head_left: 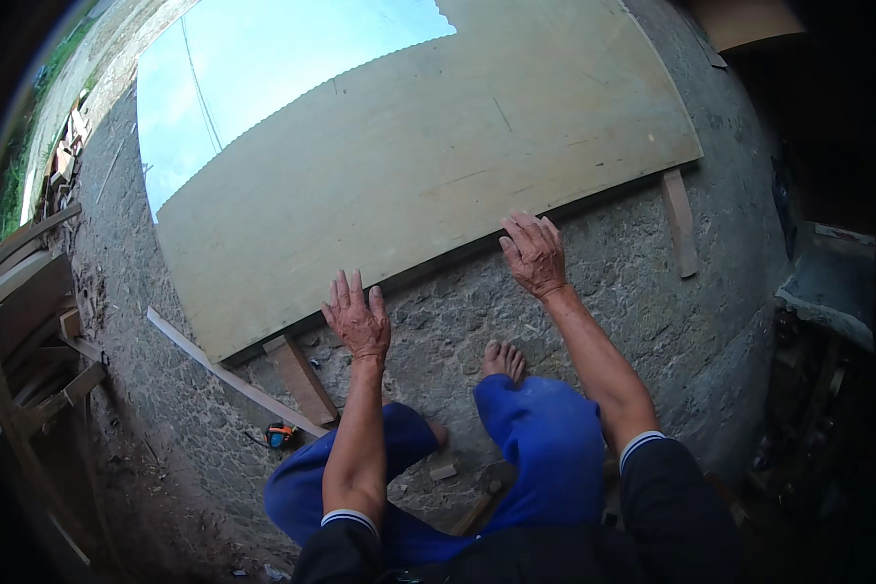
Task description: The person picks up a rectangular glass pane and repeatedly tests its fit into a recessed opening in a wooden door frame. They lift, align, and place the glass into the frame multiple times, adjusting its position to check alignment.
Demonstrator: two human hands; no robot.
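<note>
Fingers first: my left hand is spread flat, fingers straight and apart, tips at or just over the near edge of the large pale tan plywood sheet. Clasping nothing. My right hand same story, fingers extended, loosely fanned, tips reaching the sheet's near edge further along to the R. Can't tell if either palm actually presses the board or hovers just above; no curl, no grip.

Sheet lies flat, raised a little off the rough grey stone-and-concrete ground on wooden battens: one short brown batten pokes out under the near L corner, another pale batten under the R end. A thin pale wood strip lies on the ground just beside the L batten. Small orange-and-black tape measure near my L knee, apart from the board.

Handling, my guess: broad thin panel, stiff along short spans but prob. flexes and sags over its length; awkward more than heavy; face smooth, edges likely splintery. Best hold = near long edge, hands well apart, as now, or opposite edges w/ two hands.

Orientation: long axis runs from lower L to upper R in view, roughly across my front; near long edge faces me. Far L portion is washed out by glare.

Bare foot and blue trousers below, clear of sheet.
</note>
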